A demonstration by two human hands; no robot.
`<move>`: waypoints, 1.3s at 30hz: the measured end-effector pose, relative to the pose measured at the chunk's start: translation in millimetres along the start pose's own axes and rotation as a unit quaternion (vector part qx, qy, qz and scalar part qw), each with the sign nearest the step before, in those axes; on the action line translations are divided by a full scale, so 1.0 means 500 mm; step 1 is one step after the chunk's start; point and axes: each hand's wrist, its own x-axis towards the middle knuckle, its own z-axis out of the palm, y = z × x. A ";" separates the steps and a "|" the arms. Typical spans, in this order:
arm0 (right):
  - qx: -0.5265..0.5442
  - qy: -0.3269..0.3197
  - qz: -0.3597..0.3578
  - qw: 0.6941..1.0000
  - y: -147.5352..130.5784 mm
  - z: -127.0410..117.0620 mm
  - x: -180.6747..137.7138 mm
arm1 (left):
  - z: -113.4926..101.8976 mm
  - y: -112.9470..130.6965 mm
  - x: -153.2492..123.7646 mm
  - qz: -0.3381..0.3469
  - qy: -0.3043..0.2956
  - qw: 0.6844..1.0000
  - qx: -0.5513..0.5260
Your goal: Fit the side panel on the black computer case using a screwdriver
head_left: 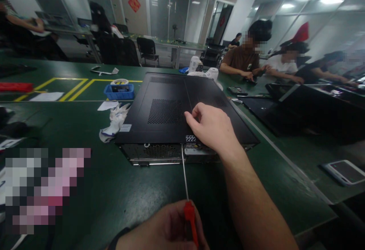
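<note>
At one flat, black metal computer case: one red-handled, silver-shafted screwdriver.
The left hand, before the case, grips the handle, the shaft reaching from its fingers to the case's near side; the right hand lies over the top (fingers loosely curled, holding what I cannot tell). One blue plastic box sits left of the case.

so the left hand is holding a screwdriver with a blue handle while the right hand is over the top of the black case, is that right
Not quite: the screwdriver has a red handle, not a blue one, as the head view shows. The left hand does hold it, and the right hand is over the black case.
</note>
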 end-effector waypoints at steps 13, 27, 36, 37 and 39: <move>-0.005 -0.001 0.000 1.000 0.000 0.002 0.002 | 0.015 0.015 -0.006 -0.020 -0.023 0.999 -0.044; -0.003 0.001 0.000 1.000 0.001 0.001 0.001 | 0.000 0.003 0.000 -0.005 -0.001 1.000 0.013; -0.007 -0.004 0.002 1.000 -0.001 -0.001 0.001 | 0.009 0.009 -0.001 -0.013 -0.012 1.000 0.021; -0.008 -0.006 0.003 1.000 -0.002 -0.001 0.001 | 0.007 0.007 0.000 -0.009 -0.012 1.000 0.013; -0.010 -0.007 0.005 1.000 -0.003 -0.002 0.000 | 0.004 0.004 0.002 -0.010 -0.024 1.000 0.001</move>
